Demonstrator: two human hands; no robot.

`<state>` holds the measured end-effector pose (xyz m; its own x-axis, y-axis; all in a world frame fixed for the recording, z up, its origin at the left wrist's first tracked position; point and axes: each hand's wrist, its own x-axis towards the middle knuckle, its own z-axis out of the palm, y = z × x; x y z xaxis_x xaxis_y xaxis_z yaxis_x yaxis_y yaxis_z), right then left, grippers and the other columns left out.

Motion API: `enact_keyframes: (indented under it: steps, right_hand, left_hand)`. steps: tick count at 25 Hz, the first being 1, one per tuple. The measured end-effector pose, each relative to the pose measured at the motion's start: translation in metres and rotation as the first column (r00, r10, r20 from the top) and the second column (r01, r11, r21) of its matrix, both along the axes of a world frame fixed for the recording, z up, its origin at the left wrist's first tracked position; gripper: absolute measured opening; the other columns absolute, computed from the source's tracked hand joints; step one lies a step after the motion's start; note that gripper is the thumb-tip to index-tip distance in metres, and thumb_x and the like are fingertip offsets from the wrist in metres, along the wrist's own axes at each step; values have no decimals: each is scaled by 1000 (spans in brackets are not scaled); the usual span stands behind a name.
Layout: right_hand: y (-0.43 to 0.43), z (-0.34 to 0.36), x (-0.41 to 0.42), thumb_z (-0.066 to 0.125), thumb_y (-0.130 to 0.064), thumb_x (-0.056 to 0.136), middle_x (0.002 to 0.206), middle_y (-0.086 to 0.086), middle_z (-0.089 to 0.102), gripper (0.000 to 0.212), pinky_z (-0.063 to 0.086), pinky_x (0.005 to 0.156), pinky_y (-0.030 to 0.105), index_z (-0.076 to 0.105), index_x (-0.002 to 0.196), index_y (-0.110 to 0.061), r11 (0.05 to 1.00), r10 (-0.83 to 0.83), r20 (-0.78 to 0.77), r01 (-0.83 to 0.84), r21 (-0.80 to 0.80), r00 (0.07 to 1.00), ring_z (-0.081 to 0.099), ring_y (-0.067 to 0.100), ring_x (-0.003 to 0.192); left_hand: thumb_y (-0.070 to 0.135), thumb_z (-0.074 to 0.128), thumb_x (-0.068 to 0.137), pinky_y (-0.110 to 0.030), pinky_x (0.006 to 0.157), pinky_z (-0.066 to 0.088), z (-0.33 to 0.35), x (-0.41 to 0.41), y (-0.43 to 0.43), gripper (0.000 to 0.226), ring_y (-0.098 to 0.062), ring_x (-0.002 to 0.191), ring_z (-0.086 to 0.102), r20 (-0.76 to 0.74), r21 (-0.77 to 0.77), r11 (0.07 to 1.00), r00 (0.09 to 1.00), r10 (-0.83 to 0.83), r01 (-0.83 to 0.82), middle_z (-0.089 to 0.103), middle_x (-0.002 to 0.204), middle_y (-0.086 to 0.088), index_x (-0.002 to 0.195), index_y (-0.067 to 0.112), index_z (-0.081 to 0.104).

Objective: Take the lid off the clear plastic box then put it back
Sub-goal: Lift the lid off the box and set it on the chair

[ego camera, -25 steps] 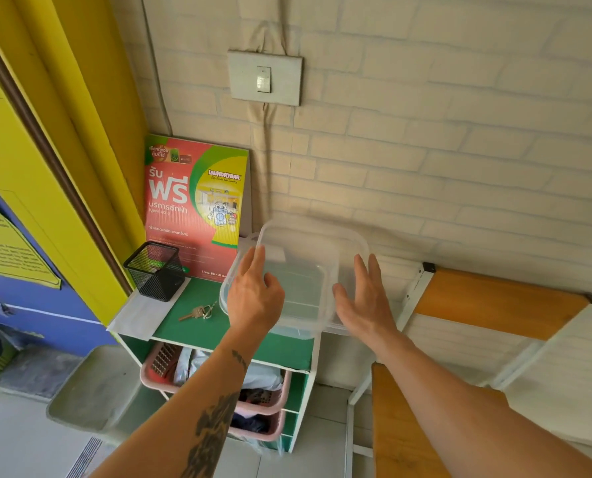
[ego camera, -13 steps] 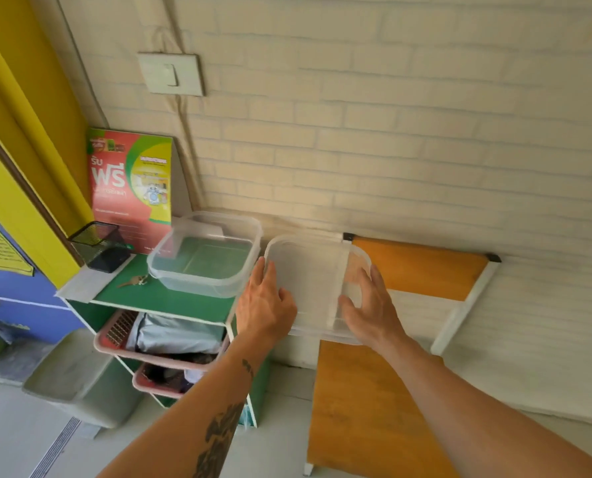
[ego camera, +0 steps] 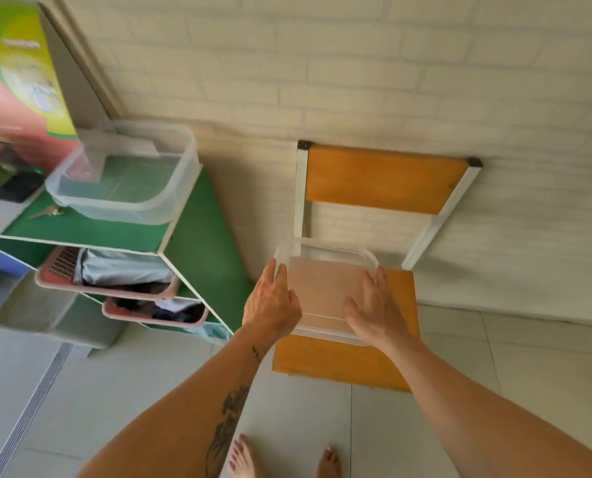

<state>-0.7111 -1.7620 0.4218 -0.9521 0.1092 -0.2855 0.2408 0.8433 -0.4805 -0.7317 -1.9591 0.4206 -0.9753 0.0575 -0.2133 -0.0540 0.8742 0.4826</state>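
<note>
The clear plastic box [ego camera: 129, 181] stands uncovered on the green top of a shelf unit at the left. Its clear lid [ego camera: 325, 288] is over the orange seat of a chair, low down, held flat between both hands. My left hand [ego camera: 274, 301] grips the lid's left edge with fingers curled over the rim. Along the lid's right edge lies my right hand [ego camera: 374, 308], fingers spread. Whether the lid touches the seat I cannot tell.
The orange chair [ego camera: 384, 177] with a white frame stands against the brick wall. The green shelf unit [ego camera: 198, 243] holds pink baskets of clothes. A key [ego camera: 48, 212], a black mesh cup [ego camera: 4, 174] and a red-green sign [ego camera: 18, 81] sit beside the box. My bare feet are on the tiled floor.
Both hands lifted the lid off the box, carried it right and brought it down over the chair seat. The view tilted downward.
</note>
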Motion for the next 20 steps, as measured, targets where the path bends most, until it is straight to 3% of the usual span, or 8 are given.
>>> enact_keyframes:
  steps: [6,10,15,18,20]
  right_hand:
    - [12,-144,-12,50,-45,95,164,8,-7,76,23,116,43,13,155,-16,994,-51,81,44,97,995,3,29,150]
    - [21,-219,-22,53,-48,93,165,4,-7,78,30,112,48,12,154,-22,987,-72,85,59,148,994,5,30,150]
    - [28,-257,-24,59,-46,90,164,4,-9,80,32,110,50,15,153,-23,982,-57,103,37,187,993,7,33,150]
    - [28,-255,-23,60,-41,91,165,4,-9,81,23,115,48,13,153,-22,988,-20,139,-2,154,990,1,30,150]
    - [25,-245,-23,60,-37,92,165,4,-5,80,19,117,46,13,154,-19,993,-10,146,-7,116,989,1,28,151]
  left_hand:
    - [28,41,93,-44,104,41,-149,-20,9,62,-30,134,39,178,30,997,981,-75,71,7,162,1,150,22,16]
    - [31,44,95,-44,101,42,-224,-26,17,59,-29,134,39,141,55,996,987,-72,65,8,162,0,148,24,20]
    - [29,44,93,-47,99,44,-261,-23,24,58,-31,134,38,140,67,995,986,-88,79,7,162,-1,146,24,22]
    - [30,43,93,-47,106,39,-265,-24,26,62,-30,142,26,233,35,993,965,-118,113,-3,162,4,149,26,16]
    - [28,44,93,-46,108,37,-255,-29,25,63,-27,143,23,269,36,995,958,-98,92,1,162,3,150,26,17]
